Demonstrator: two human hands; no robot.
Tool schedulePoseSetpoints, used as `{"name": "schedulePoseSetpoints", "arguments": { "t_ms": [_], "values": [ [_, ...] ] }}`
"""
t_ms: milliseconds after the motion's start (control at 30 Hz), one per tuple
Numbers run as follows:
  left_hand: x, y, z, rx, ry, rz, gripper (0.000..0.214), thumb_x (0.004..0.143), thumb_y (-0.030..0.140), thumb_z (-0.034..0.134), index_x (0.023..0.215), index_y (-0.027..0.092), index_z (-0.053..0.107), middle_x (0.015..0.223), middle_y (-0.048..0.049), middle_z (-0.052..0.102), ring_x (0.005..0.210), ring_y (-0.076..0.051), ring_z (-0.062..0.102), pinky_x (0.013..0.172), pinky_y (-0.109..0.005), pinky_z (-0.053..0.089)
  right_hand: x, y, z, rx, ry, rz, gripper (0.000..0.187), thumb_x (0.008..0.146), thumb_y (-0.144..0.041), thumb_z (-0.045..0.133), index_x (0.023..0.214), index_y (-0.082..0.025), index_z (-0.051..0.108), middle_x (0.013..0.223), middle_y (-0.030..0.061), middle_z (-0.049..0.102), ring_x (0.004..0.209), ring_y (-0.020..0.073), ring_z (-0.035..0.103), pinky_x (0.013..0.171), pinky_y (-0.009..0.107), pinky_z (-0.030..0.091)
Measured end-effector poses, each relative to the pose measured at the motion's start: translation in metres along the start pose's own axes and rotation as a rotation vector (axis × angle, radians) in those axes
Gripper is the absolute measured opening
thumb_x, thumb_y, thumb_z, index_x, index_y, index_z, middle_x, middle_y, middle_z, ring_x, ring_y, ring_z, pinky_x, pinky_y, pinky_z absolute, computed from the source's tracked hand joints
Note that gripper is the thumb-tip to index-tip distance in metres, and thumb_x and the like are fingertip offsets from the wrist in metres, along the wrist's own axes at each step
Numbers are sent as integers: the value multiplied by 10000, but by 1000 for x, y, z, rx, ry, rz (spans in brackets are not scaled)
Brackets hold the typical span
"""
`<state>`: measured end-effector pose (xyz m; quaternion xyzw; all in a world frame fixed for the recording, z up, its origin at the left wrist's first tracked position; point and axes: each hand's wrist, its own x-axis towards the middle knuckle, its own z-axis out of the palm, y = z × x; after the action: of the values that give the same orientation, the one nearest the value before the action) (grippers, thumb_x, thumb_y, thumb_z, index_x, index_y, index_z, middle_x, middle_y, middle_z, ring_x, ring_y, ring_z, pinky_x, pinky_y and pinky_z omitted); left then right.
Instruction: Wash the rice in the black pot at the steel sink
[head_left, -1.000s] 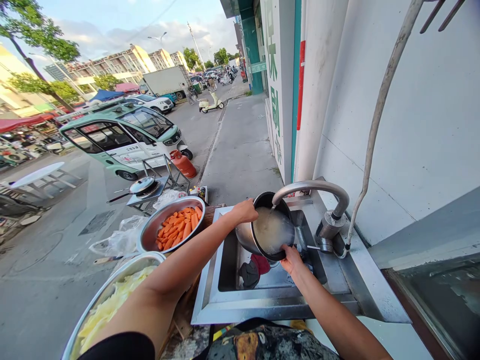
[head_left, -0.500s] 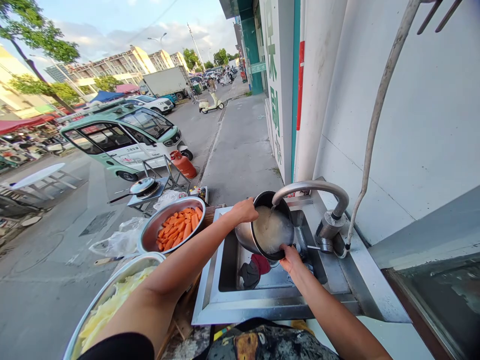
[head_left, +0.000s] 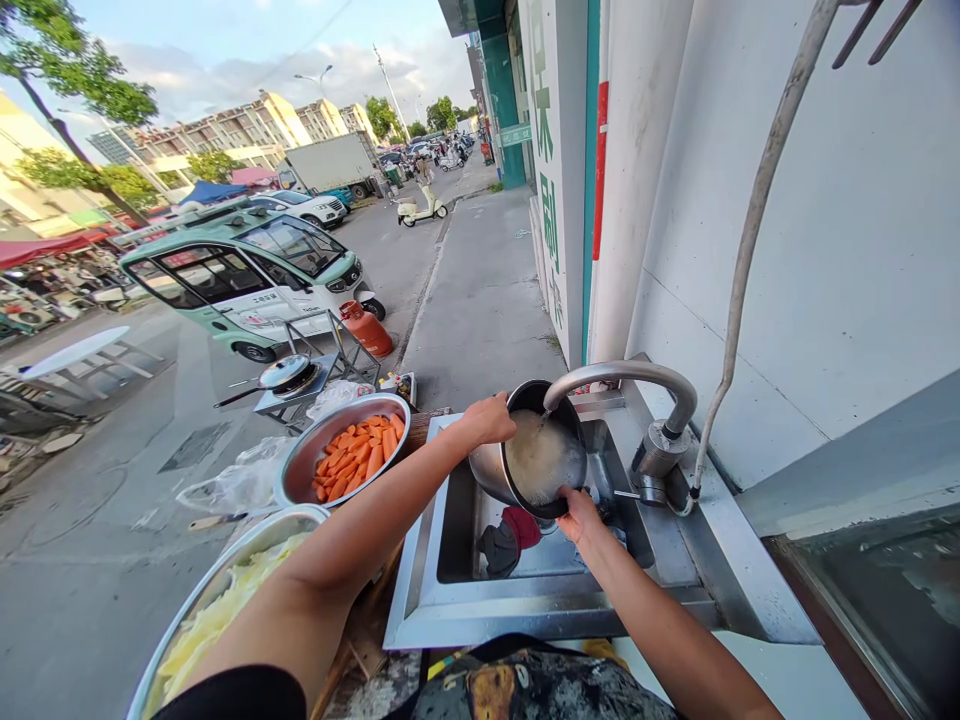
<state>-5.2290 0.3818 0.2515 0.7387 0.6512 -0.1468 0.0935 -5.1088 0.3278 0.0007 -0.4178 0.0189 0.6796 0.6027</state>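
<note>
Both hands hold a metal pot [head_left: 491, 474] with a dark inside, tilted over the sink [head_left: 459, 530]. Its far left rim is gripped by my left hand [head_left: 489, 420], fingers curled over the edge. At the near right rim, my right hand [head_left: 579, 515] pinches the edge, thumb inside. Cloudy, pale brown water [head_left: 541, 455] fills much of the pot; what lies beneath it is hidden. The curved faucet [head_left: 622, 372] ends right over the pot's mouth, with a thin stream seemingly falling from it. Below, a dark red and grey cloth [head_left: 511, 538] lies in the sink.
Left of the sink stand a metal basin of peeled carrots [head_left: 361, 455] and a larger basin of pale yellow slices [head_left: 232, 600]. A knife [head_left: 217, 521] and plastic bags [head_left: 240, 480] lie near them. Beyond are a pan [head_left: 285, 375] on a stand and a red gas cylinder [head_left: 366, 328]. A wall rises at right.
Almost nothing differs. Both hands keep their hold on the pot, which has shifted very slightly, and the water's surface looks a little different.
</note>
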Motion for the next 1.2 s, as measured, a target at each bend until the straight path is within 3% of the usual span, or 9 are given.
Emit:
{"name": "schedulePoseSetpoints", "arguments": {
  "t_ms": [467,1200],
  "values": [
    [-1,1,-3,26,12,13,536,847,167,496,1383,143,492,1282,-163,699,1155,-307,696,901,-347,544,-5,-2,4,59,24,23,478,468,27,582,860,-244,610,654,-76,683,715,209,710,692,331,631],
    [-4,4,-5,29,29,28,542,855,167,486,1397,143,483,1309,-150,691,1191,-311,680,933,-355,546,-4,-2,4,24,8,29,484,501,41,554,894,-235,611,595,-105,648,648,164,685,655,265,619]
  ]
}}
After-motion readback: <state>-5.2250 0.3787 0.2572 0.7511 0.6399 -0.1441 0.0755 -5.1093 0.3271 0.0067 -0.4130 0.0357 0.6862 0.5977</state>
